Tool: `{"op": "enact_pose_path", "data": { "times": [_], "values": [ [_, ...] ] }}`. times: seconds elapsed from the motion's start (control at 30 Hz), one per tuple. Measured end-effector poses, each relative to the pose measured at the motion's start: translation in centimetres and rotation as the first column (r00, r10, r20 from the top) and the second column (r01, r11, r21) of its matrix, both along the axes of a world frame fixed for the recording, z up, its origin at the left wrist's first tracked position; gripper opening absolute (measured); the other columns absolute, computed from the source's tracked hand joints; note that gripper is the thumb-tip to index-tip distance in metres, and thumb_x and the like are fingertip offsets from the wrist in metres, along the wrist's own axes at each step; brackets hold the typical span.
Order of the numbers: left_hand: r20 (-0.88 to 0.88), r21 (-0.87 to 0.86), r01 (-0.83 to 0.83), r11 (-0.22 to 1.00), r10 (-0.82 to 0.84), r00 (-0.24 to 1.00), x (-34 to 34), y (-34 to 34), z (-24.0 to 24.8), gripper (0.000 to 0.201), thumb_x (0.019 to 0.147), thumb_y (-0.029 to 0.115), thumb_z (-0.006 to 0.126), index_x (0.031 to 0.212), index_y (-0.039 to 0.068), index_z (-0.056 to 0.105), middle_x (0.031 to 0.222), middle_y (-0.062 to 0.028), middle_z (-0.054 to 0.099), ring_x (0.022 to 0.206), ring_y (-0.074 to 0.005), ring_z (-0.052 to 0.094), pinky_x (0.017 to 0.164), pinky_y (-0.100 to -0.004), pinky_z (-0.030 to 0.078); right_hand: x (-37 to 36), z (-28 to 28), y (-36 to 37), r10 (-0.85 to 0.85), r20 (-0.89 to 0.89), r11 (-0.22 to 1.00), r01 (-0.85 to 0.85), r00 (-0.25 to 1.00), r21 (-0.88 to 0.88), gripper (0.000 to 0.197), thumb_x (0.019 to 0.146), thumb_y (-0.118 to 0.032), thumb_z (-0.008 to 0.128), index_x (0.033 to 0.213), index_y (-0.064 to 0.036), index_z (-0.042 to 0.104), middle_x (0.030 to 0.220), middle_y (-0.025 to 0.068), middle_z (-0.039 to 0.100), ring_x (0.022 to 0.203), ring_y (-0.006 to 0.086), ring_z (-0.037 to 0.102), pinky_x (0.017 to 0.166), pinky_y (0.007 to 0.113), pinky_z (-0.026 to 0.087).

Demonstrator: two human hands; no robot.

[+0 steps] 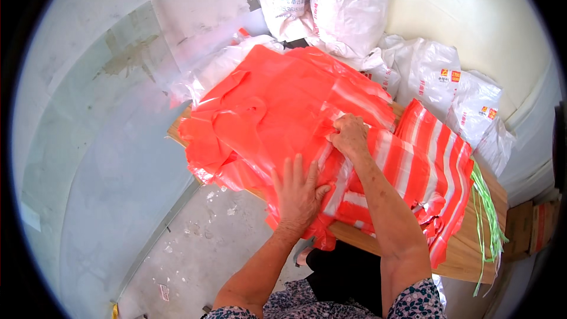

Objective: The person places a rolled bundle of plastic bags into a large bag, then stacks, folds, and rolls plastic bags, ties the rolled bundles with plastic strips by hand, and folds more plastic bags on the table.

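Note:
A broad pile of thin red plastic bags (260, 94) is spread over the wooden table (460, 267). My left hand (297, 194) lies flat on the near side of the pile, fingers stretched out and thumb apart. Farther right, my right hand (350, 136) is closed, pinching a gathered bit of red plastic bag where plain red meets white stripes. Next to my right forearm lies a stack of red-and-white striped plastic bags (434, 156), partly folded and reaching over the table's near edge. The fingertips of my right hand are partly hidden.
Full white woven sacks (348, 9) stand behind the table, with crumpled white plastic bags (428, 74) at the back right. Green strings (484, 207) hang over the table's right end. Cardboard boxes (520, 230) sit at the far right. Scraps litter the grey floor (195, 239).

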State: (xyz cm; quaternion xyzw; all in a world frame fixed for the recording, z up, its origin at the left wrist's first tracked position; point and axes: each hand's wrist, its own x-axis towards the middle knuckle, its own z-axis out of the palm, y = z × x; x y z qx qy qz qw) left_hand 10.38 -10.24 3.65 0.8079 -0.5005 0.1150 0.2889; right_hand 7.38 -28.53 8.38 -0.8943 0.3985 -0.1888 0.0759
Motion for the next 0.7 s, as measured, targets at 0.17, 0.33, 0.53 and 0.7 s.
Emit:
{"op": "enact_pose_path", "data": {
  "times": [0.17,0.33,0.53,0.7],
  "values": [
    [0.044,-0.017,0.007,1.000,-0.006,0.999,0.1,0.0,-0.1,0.060,0.082,0.048,0.057,0.128,0.010,0.048,0.134,-0.0196,0.040,0.123,-0.0397,0.038,0.098,-0.0644,0.025,-0.3,-0.7,0.5,0.007,0.014,0.998,-0.006,1.000,-0.069,0.023,0.061,-0.019,0.079,0.077,-0.0066,0.068,0.093,0.0101,0.059,0.093,0.0306,0.052,0.078,0.044,0.044],
    [0.040,-0.004,0.010,1.000,-0.010,0.999,0.1,0.0,0.1,0.060,0.082,0.047,0.057,0.127,0.009,0.049,0.134,-0.0194,0.040,0.122,-0.0394,0.038,0.098,-0.0641,0.025,-0.2,-0.6,0.4,-0.015,0.048,1.000,0.015,0.999,-0.010,0.024,0.060,-0.018,0.080,0.076,-0.0064,0.067,0.092,0.0102,0.059,0.095,0.0309,0.053,0.078,0.043,0.044],
    [-0.050,0.049,-0.006,0.999,0.008,0.999,-0.1,0.1,0.0,0.059,0.078,0.037,0.064,0.130,0.015,0.047,0.140,-0.0157,0.035,0.131,-0.0359,0.031,0.107,-0.0590,0.016,-0.1,-1.1,-0.2,-0.042,0.089,0.996,0.034,0.995,0.084,0.021,0.058,-0.012,0.079,0.072,-0.0034,0.066,0.082,0.0142,0.061,0.080,0.0336,0.059,0.073,0.042,0.047],
    [-0.060,0.033,0.006,0.999,-0.004,0.998,-0.3,0.1,0.3,0.058,0.079,0.036,0.063,0.129,0.014,0.048,0.140,-0.0160,0.036,0.130,-0.0365,0.032,0.106,-0.0594,0.016,-0.7,-1.1,-0.2,-0.023,0.267,0.997,0.002,0.963,0.078,0.017,0.058,-0.006,0.074,0.072,-0.0014,0.065,0.079,0.0151,0.062,0.075,0.0323,0.059,0.069,0.039,0.047]
  ]
}}
